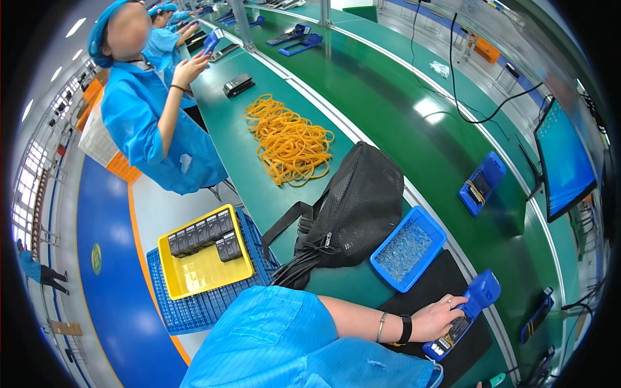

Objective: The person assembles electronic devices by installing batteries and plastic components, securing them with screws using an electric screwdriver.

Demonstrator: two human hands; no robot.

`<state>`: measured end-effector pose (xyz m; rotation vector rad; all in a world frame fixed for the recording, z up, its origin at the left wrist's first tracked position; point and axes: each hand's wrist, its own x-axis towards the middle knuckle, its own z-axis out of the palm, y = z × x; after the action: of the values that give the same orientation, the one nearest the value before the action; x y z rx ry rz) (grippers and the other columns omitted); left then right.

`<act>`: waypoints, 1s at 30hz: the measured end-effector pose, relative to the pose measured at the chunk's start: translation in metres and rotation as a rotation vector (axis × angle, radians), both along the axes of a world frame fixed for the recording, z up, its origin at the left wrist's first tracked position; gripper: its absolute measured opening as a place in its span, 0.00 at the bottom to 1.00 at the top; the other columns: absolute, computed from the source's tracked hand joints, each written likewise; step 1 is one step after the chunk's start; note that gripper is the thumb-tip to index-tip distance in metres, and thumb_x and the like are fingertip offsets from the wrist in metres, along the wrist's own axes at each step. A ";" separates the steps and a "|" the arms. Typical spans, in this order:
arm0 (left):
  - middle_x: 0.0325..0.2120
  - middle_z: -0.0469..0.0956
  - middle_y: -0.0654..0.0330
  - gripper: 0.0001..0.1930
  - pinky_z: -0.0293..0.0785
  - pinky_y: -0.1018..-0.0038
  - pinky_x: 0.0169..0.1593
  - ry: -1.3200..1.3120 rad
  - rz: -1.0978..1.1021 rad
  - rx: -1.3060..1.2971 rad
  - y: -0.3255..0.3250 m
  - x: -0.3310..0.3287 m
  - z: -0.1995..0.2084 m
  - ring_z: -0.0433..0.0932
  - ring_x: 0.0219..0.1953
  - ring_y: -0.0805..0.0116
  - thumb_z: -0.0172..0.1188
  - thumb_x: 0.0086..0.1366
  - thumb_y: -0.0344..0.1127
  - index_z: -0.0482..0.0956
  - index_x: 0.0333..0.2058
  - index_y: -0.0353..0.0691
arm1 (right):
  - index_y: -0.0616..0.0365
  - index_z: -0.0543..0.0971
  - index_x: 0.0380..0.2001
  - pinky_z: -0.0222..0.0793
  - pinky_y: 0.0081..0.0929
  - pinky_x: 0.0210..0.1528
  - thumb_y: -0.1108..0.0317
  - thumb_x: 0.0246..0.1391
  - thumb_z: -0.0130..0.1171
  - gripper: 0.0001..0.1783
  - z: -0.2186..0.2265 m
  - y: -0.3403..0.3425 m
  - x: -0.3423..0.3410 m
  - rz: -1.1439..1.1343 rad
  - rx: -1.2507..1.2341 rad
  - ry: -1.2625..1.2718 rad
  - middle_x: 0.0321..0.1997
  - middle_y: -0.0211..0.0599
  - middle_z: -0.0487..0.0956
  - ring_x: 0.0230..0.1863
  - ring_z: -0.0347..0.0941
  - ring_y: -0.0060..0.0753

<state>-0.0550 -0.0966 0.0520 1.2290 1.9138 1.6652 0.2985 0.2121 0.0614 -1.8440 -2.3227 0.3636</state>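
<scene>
My left hand (437, 321), with a ring, bracelet and dark wristband, reaches in from the left. Its fingers lie over a blue handheld device (483, 292), gripping it against a black mat (414, 299). The device's lower part is uncovered, showing dark and yellowish inner parts. At the lower edge a teal-handled tool (497, 379) peeks in beside the device; a sliver of what looks like my right hand is next to it, its fingers mostly cut off. Close to my left forearm stands a blue tray (440, 240) of small metal screws.
A black mesh bag (362, 200) and orange rubber bands (288, 145) lie on the green bench. A yellow bin (194, 284) of black battery packs sits on a blue crate (155, 284). More blue devices (482, 183) lie on the green line, near a monitor (563, 161). A co-worker (155, 129) stands at left.
</scene>
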 end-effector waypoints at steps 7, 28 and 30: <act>0.56 0.61 0.54 0.16 0.70 0.65 0.54 0.048 0.027 0.046 0.006 0.001 -0.005 0.64 0.54 0.54 0.57 0.51 0.24 0.73 0.42 0.37 | 0.64 0.70 0.51 0.63 0.32 0.48 0.52 0.46 0.66 0.34 0.021 -0.018 -0.023 -0.035 -0.228 0.328 0.46 0.45 0.72 0.44 0.68 0.40; 0.64 0.47 0.46 0.47 0.46 0.49 0.65 0.500 -0.320 -0.149 -0.009 0.018 -0.001 0.40 0.68 0.48 0.73 0.35 0.48 0.65 0.56 0.40 | 0.64 0.73 0.36 0.58 0.29 0.30 0.72 0.54 0.53 0.07 0.128 -0.164 -0.189 0.602 -0.102 1.718 0.21 0.33 0.66 0.23 0.61 0.31; 0.64 0.48 0.47 0.46 0.47 0.49 0.65 0.524 -0.308 -0.148 -0.011 0.017 -0.001 0.40 0.68 0.48 0.72 0.36 0.48 0.66 0.56 0.39 | 0.63 0.73 0.35 0.60 0.31 0.29 0.72 0.56 0.51 0.06 0.113 -0.159 -0.195 0.716 -0.092 1.639 0.26 0.40 0.69 0.23 0.62 0.33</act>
<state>-0.0384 -0.1071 0.0513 1.9205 1.9405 1.0962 0.1032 0.0533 0.1742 -0.1409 -1.4667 1.3561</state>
